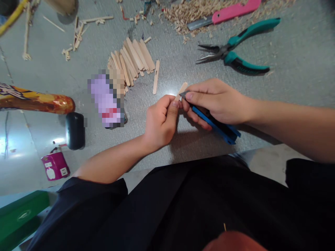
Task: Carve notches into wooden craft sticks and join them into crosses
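My left hand (pixel 162 120) pinches the lower end of a flat wooden popsicle stick (pixel 184 87) between thumb and fingers. In my right hand (pixel 217 99) is a blue utility knife (pixel 218 129), its dark blade laid against the stick's face. The knife's handle runs back under my palm. Just left of the held stick lies a loose popsicle stick (pixel 156 77) with a small slot in it. Farther left is a pile of popsicle sticks (pixel 133 57), spread out in a fan.
Teal-handled pliers (pixel 225 52) lie open at the upper right, below a pink cutter (pixel 235 13) and wood shavings (pixel 180 15). On the left are a blurred purple object (pixel 106 99), a dark case (pixel 75 130), an orange bottle (pixel 36 99) and a magenta socket adapter (pixel 56 166).
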The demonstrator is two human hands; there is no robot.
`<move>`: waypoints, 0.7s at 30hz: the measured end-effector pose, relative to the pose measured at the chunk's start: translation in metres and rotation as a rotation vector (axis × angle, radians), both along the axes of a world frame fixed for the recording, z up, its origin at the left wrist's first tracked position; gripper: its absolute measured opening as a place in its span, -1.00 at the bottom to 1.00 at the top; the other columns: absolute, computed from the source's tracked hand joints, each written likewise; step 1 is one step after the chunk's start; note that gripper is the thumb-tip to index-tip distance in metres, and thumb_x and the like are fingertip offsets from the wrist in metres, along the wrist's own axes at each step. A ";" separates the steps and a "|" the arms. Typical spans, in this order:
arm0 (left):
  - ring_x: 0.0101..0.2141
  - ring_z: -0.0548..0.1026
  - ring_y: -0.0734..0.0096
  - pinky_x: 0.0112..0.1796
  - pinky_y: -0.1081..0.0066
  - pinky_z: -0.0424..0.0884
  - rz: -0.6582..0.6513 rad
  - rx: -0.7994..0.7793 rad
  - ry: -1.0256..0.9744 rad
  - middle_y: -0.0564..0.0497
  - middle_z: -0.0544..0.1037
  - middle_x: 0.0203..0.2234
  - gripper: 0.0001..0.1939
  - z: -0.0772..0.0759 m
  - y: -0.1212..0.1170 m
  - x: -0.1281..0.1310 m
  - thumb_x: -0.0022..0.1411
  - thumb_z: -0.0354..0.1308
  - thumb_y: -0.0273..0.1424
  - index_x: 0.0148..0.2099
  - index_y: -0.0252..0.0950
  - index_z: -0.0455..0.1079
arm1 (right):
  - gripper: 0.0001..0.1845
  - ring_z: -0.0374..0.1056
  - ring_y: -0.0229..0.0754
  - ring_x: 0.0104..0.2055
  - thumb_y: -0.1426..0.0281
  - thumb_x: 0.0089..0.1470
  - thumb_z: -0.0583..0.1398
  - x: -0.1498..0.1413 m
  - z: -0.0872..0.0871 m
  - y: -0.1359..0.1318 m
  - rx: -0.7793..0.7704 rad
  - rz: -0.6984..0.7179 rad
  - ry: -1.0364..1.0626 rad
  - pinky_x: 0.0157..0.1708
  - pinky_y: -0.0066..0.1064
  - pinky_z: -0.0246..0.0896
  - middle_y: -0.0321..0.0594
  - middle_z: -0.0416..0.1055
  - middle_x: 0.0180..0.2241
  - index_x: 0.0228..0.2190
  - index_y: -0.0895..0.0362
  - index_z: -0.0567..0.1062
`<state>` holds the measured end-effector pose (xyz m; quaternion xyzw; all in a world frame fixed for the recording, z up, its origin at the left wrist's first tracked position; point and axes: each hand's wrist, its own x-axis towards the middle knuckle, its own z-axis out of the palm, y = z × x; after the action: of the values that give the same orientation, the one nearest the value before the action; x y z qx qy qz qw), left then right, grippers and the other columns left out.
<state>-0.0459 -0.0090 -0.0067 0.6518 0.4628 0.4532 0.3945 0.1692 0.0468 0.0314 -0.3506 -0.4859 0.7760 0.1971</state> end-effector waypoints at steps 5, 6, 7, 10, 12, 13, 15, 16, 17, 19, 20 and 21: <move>-0.39 0.58 0.39 -0.29 0.25 0.50 -0.015 -0.014 -0.008 0.05 0.65 -0.39 -0.54 -0.001 0.000 0.000 0.79 0.14 0.00 -0.16 -0.15 0.52 | -0.59 0.35 -0.28 -0.70 0.19 0.67 0.28 0.001 -0.002 0.002 -0.020 0.031 0.031 -0.69 -0.40 0.22 -0.37 0.49 -0.56 -0.30 0.06 0.52; -0.41 0.55 0.39 -0.31 0.25 0.48 -0.011 -0.013 -0.009 0.06 0.63 -0.41 -0.54 -0.001 0.000 0.000 0.78 0.15 0.01 -0.16 -0.15 0.52 | -0.60 0.34 -0.27 -0.70 0.21 0.67 0.27 0.001 -0.002 0.003 -0.026 0.037 0.034 -0.68 -0.40 0.23 -0.37 0.49 -0.56 -0.30 0.06 0.52; -0.43 0.52 0.40 -0.34 0.24 0.45 -0.005 -0.015 -0.007 0.07 0.60 -0.44 -0.53 -0.001 0.000 0.000 0.78 0.15 0.02 -0.17 -0.14 0.52 | -0.61 0.34 -0.26 -0.70 0.22 0.67 0.26 0.001 -0.003 0.003 -0.033 0.045 0.036 -0.68 -0.39 0.24 -0.36 0.49 -0.56 -0.30 0.06 0.52; -0.47 0.47 0.40 -0.38 0.24 0.41 0.001 -0.017 0.000 0.08 0.56 -0.47 -0.54 0.000 0.000 0.001 0.78 0.16 0.03 -0.17 -0.13 0.51 | -0.61 0.34 -0.25 -0.71 0.18 0.66 0.27 0.000 -0.004 0.002 -0.048 0.048 0.053 -0.69 -0.39 0.25 -0.35 0.49 -0.55 -0.29 0.06 0.54; -0.46 0.50 0.38 -0.35 0.22 0.44 -0.005 -0.026 0.001 0.07 0.59 -0.45 -0.54 0.002 -0.001 0.001 0.78 0.14 0.03 -0.17 -0.12 0.49 | -0.57 0.35 -0.25 -0.71 0.09 0.63 0.31 -0.003 -0.004 0.000 -0.052 0.015 0.061 -0.70 -0.39 0.25 -0.35 0.49 -0.55 -0.30 0.06 0.53; -0.44 0.52 0.37 -0.34 0.22 0.46 -0.005 -0.030 -0.002 0.06 0.60 -0.44 -0.54 0.002 -0.001 0.001 0.78 0.14 0.04 -0.17 -0.12 0.49 | -0.55 0.35 -0.24 -0.71 0.06 0.61 0.33 -0.004 -0.004 -0.002 -0.053 -0.005 0.060 -0.70 -0.39 0.26 -0.36 0.48 -0.55 -0.31 0.05 0.53; -0.44 0.53 0.37 -0.34 0.22 0.46 0.010 -0.030 0.000 0.07 0.60 -0.44 -0.54 0.002 -0.001 0.001 0.78 0.16 0.04 -0.17 -0.12 0.48 | -0.54 0.35 -0.25 -0.70 0.05 0.62 0.33 -0.006 -0.004 -0.003 -0.042 -0.062 0.044 -0.68 -0.40 0.29 -0.37 0.47 -0.55 -0.31 0.05 0.51; -0.45 0.53 0.38 -0.36 0.23 0.45 0.020 -0.027 0.002 0.07 0.60 -0.44 -0.55 0.001 -0.001 0.000 0.77 0.17 0.03 -0.17 -0.12 0.49 | -0.56 0.36 -0.25 -0.69 0.09 0.64 0.30 -0.007 -0.004 -0.003 -0.030 -0.089 0.032 -0.68 -0.40 0.31 -0.38 0.48 -0.55 -0.31 0.04 0.51; -0.46 0.52 0.40 -0.38 0.24 0.42 0.027 -0.021 0.003 0.07 0.60 -0.44 -0.55 0.000 -0.001 0.000 0.77 0.18 0.02 -0.17 -0.13 0.50 | -0.57 0.36 -0.26 -0.69 0.14 0.67 0.26 -0.007 -0.004 -0.003 -0.012 -0.114 0.025 -0.67 -0.41 0.34 -0.39 0.48 -0.55 -0.31 0.04 0.50; -0.49 0.48 0.43 -0.42 0.25 0.37 0.037 -0.025 0.004 0.08 0.58 -0.46 -0.55 -0.002 -0.001 0.000 0.77 0.18 0.02 -0.15 -0.13 0.52 | -0.60 0.37 -0.26 -0.68 0.22 0.70 0.19 -0.005 -0.004 0.000 0.023 -0.144 0.032 -0.67 -0.43 0.36 -0.39 0.49 -0.54 -0.29 0.04 0.50; -0.50 0.46 0.43 -0.43 0.25 0.36 0.042 -0.039 0.005 0.09 0.56 -0.47 -0.55 -0.002 -0.001 0.000 0.77 0.18 0.04 -0.14 -0.13 0.53 | -0.60 0.38 -0.26 -0.67 0.23 0.71 0.18 -0.004 -0.005 0.001 0.032 -0.135 0.044 -0.68 -0.44 0.35 -0.39 0.49 -0.54 -0.28 0.04 0.50; -0.50 0.45 0.42 -0.43 0.25 0.36 0.049 -0.051 0.005 0.09 0.54 -0.48 -0.54 -0.003 -0.001 0.000 0.76 0.18 0.07 -0.14 -0.13 0.53 | -0.61 0.39 -0.25 -0.67 0.22 0.71 0.18 -0.002 -0.005 0.002 0.035 -0.114 0.055 -0.69 -0.45 0.33 -0.38 0.50 -0.53 -0.27 0.04 0.50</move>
<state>-0.0462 -0.0100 -0.0093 0.6310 0.4909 0.4493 0.3987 0.1668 0.0484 0.0267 -0.3526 -0.4729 0.7644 0.2602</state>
